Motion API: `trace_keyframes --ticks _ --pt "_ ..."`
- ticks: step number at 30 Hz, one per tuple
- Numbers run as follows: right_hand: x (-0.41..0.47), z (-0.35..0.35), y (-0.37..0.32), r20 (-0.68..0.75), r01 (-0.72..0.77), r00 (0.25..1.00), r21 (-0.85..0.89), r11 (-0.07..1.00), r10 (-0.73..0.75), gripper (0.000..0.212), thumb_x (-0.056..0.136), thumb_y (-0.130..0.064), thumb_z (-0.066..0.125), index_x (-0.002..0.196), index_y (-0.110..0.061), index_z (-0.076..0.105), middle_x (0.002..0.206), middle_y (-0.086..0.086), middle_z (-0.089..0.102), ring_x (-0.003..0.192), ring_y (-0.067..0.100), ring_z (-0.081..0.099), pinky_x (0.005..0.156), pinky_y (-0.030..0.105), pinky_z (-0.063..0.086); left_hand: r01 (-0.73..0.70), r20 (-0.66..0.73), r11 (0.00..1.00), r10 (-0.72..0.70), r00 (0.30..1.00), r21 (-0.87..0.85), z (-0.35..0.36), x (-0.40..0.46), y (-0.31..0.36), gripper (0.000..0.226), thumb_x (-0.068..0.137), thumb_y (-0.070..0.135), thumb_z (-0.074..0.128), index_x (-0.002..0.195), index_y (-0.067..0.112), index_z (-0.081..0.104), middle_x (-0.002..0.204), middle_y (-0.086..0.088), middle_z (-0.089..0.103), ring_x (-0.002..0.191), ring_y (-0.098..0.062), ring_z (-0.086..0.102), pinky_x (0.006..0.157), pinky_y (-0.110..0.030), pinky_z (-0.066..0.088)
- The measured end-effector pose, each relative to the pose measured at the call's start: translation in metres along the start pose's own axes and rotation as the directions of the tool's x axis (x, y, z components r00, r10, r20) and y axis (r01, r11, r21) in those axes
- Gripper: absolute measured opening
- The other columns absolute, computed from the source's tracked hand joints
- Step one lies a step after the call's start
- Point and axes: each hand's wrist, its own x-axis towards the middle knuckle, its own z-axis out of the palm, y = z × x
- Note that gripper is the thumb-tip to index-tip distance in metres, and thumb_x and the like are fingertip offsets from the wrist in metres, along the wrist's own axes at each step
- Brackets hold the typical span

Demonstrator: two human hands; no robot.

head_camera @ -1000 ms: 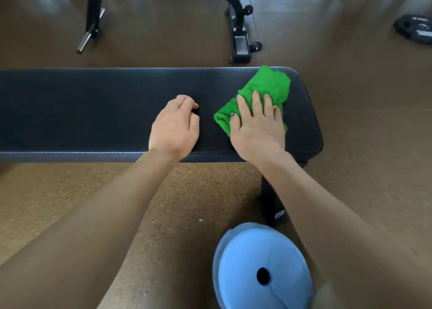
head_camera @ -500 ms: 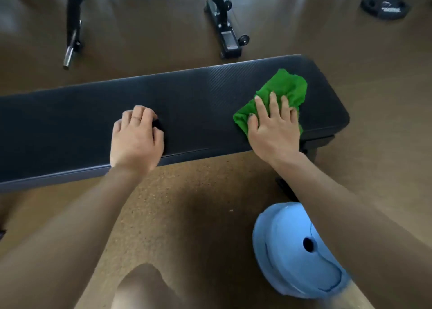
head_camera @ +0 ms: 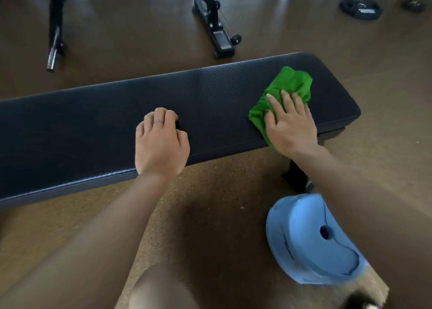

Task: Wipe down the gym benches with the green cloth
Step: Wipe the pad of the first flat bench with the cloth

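Nearest the viewer, at the lower right, a pale blue weight plate (head_camera: pixel 311 243) lies on the brown speckled floor (head_camera: pixel 210 215), its round centre hole facing up; dark marks on its face are too blurred to read. A bare knee shows at the bottom edge.

Both forearms reach forward to the black padded bench (head_camera: pixel 93 126), whose long axis runs from the left edge of the view to the right, the right end lying farther away and higher in the frame. Its rounded right end is in view, with a dark leg below it; the left end is cut off by the frame.

The left hand (head_camera: pixel 161 142) rests knuckles-up on the near half of the pad, fingers curled under and close together, a thin ring on one finger; it holds nothing that can be seen. The right hand (head_camera: pixel 289 124) lies palm-down on the green cloth (head_camera: pixel 289 86), fingers straight and slightly spread, pressing it onto the pad near the bench's right end. The cloth is crumpled, bunched beyond the fingertips, with its near corner reaching the pad's front edge.

Beyond the bench stands a second black bench frame (head_camera: pixel 210 21) with a small wheel and a metal peg at its left foot. Farther right, a black weight plate (head_camera: pixel 360 7) lies flat on the floor; it bears pale lettering, too small to read.
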Motion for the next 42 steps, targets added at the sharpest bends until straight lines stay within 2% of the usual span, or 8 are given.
trace_keyframes --ticks 3,10,17,23,26,30,34,42 --pt "-0.014 0.008 -0.042 -0.017 -0.012 1.000 0.026 1.000 0.012 0.060 0.107 -0.048 0.021 0.165 -0.033 0.015 0.174 0.003 0.006 0.160 0.028 -0.001 0.128 0.050 0.000 0.001 -0.016 1.000 -0.001 1.000 0.008 0.003 0.000 0.000 0.032 0.099 0.025 0.043 0.124 0.011 0.056 0.130 -0.010 0.056 0.127 -0.033 0.049 0.111 -0.049 0.040" --pt "-0.045 0.020 -0.085 0.020 0.379 0.925 0.006 0.925 -0.379 0.056 0.108 -0.050 0.023 0.163 -0.041 0.019 0.173 -0.004 0.013 0.160 0.021 0.004 0.129 0.045 0.003 -0.005 -0.022 1.000 0.005 1.000 0.018 0.002 -0.002 0.001 0.029 0.098 0.021 0.046 0.122 0.010 0.056 0.127 -0.010 0.056 0.125 -0.033 0.049 0.107 -0.048 0.039" --pt "0.012 -0.001 -0.021 0.061 0.108 0.993 -0.024 0.994 -0.106 0.059 0.108 -0.050 0.019 0.164 -0.036 0.014 0.174 -0.001 0.003 0.160 0.024 -0.003 0.129 0.047 0.000 0.044 -0.012 0.999 -0.044 0.999 0.017 0.003 0.000 0.001 0.029 0.100 0.024 0.043 0.124 0.013 0.055 0.131 -0.007 0.054 0.128 -0.031 0.047 0.111 -0.047 0.038" --pt "-0.032 0.018 -0.094 0.056 0.370 0.927 0.014 0.929 -0.370 0.060 0.107 -0.049 0.021 0.164 -0.031 0.018 0.174 0.005 0.009 0.160 0.029 0.001 0.128 0.052 0.002 0.078 -0.013 0.997 -0.078 0.997 0.021 0.004 0.001 0.005 0.027 0.097 0.021 0.045 0.121 0.014 0.055 0.129 -0.006 0.054 0.123 -0.031 0.047 0.107 -0.048 0.038" --pt "-0.019 0.015 -0.080 0.076 0.491 0.868 0.010 0.871 -0.491 0.058 0.107 -0.051 0.021 0.163 -0.038 0.020 0.173 -0.001 0.012 0.160 0.024 0.003 0.129 0.048 0.005 0.097 0.002 0.995 -0.097 0.995 0.021 0.002 0.002 0.006 0.028 0.097 0.020 0.046 0.122 0.015 0.055 0.130 -0.005 0.054 0.123 -0.032 0.047 0.107 -0.048 0.038" --pt "0.036 -0.006 -0.030 0.126 0.375 0.920 -0.005 0.927 -0.371 0.057 0.107 -0.052 0.020 0.163 -0.042 0.015 0.174 -0.007 0.003 0.160 0.016 -0.003 0.130 0.041 -0.001 0.119 0.022 0.992 -0.120 0.993 0.034 0.000 0.001 0.008 0.031 0.098 0.024 0.042 0.125 0.016 0.056 0.134 -0.005 0.054 0.126 -0.030 0.047 0.111 -0.047 0.038" --pt "0.066 -0.002 -0.045 0.127 0.281 0.953 -0.024 0.959 -0.276 0.059 0.107 -0.049 0.019 0.164 -0.037 0.013 0.174 -0.001 0.001 0.160 0.024 -0.006 0.129 0.047 -0.002 0.109 0.005 0.992 -0.110 0.994 0.056 0.001 0.003 0.008 0.034 0.097 0.027 0.037 0.123 0.016 0.055 0.133 -0.006 0.055 0.124 -0.031 0.048 0.109 -0.048 0.040" --pt "0.041 0.017 -0.109 0.113 0.510 0.853 0.032 0.860 -0.510 0.059 0.107 -0.046 0.022 0.164 -0.032 0.017 0.174 0.003 0.007 0.160 0.027 0.000 0.129 0.051 0.002 0.081 0.007 0.994 -0.082 0.997 0.071 0.002 0.002 0.007 0.038 0.092 0.028 0.035 0.121 0.014 0.056 0.130 -0.005 0.055 0.122 -0.031 0.047 0.106 -0.047 0.038"
